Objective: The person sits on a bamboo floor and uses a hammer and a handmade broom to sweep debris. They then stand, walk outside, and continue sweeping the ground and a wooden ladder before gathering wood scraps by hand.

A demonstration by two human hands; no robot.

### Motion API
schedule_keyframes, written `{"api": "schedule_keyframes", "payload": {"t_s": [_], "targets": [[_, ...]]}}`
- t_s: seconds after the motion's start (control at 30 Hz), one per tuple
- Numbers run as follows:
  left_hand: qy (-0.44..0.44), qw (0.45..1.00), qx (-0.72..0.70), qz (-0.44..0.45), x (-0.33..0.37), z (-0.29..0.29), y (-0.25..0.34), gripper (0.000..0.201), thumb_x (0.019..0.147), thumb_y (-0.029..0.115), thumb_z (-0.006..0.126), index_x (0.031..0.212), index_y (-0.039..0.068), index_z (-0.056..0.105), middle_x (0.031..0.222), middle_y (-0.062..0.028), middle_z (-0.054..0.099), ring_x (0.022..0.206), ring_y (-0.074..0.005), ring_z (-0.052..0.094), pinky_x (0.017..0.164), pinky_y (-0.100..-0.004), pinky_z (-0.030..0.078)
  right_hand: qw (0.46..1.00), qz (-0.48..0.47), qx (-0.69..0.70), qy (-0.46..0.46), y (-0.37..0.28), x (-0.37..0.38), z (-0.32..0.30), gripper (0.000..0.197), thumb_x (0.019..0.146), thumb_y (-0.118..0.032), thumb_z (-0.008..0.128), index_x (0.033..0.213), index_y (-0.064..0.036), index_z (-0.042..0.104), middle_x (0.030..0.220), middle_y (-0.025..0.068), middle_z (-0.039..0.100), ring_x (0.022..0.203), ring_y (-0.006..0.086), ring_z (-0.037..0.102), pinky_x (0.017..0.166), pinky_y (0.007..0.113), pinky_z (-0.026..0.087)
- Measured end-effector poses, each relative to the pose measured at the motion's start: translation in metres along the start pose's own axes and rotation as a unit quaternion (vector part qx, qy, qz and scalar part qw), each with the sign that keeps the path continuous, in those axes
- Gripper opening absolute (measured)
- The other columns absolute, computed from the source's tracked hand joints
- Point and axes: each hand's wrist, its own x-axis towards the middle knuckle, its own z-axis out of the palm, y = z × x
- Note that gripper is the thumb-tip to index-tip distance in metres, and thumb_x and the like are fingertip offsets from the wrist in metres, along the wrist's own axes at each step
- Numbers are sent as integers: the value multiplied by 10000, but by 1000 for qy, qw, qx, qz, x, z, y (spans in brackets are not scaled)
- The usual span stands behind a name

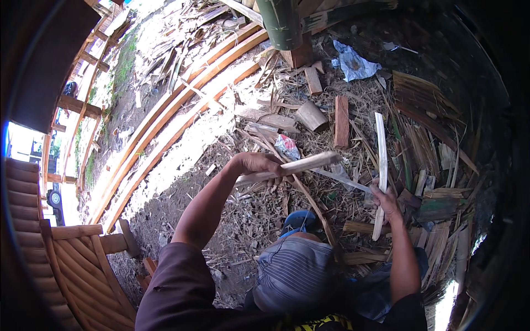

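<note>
My left hand (262, 167) is closed round a pale wooden strip (312, 163), held slantwise above the littered ground, its far end pointing right. In my right hand (386, 203), the fingers grip another long pale wooden strip (381, 149), which stands nearly upright in the view. A thin, flat, light-coloured length (342, 180) runs from beside my right hand toward the first strip; whether it is a blade or a sliver I cannot make out. Grey striped cloth (298, 270) shows between my forearms, with a blue sandal (301, 220) just beyond it.
Long timber beams (182, 105) curve across the left. A reddish wood block (341, 122), a short round log (312, 116) and crumpled paper (353, 62) lie ahead among shavings. A green bamboo post (280, 25) stands at the top. Split bamboo pieces (436, 254) pile up on the right.
</note>
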Motion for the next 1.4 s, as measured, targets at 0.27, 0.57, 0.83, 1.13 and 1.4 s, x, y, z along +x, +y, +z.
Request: {"api": "schedule_keyframes", "payload": {"t_s": [0.27,0.57,0.83,1.13,1.4], "targets": [[198,852,478,-82,-17,-26,13,353,918,352,711,1169,103,706,786,-60,681,718,-145,652,618,-325,535,969,-23,-209,132,-58,40,34,881,896,-514,697,1480,73,396,1342,298,585,1261,358,581,1035,419,459],[498,723,-450,163,87,-171,-69,213,995,240,648,966,69,526,712,-16,512,573,-131,533,528,-260,509,961,-114,-216,133,-138,113,95,757,819,-452,806,1309,56,533,1117,235,700,1027,342,704,901,417,559],[617,721,-311,-58,173,-232,-78,756,878,421,780,1407,-24,476,1398,-223,538,1169,-352,604,951,-469,547,901,-27,-421,97,-100,212,139,1117,760,-517,817,1571,-7,241,1369,292,580,1233,418,604,1053,457,490],[577,742,-319,116,146,-176,-37,591,788,172,783,1287,-2,519,1250,-193,606,1096,-333,630,938,-470,565,999,23,8,38,-117,169,104,592,838,-269,693,1340,10,548,1031,88,669,816,198,659,632,397,549],[281,730,-447,434,95,-23,-40,591,910,453,645,1344,62,554,1168,-135,691,1084,-294,669,985,-463,536,943,-226,-239,42,-188,23,105,739,841,-166,661,1524,-39,408,1173,199,696,991,248,701,852,371,558]]}}
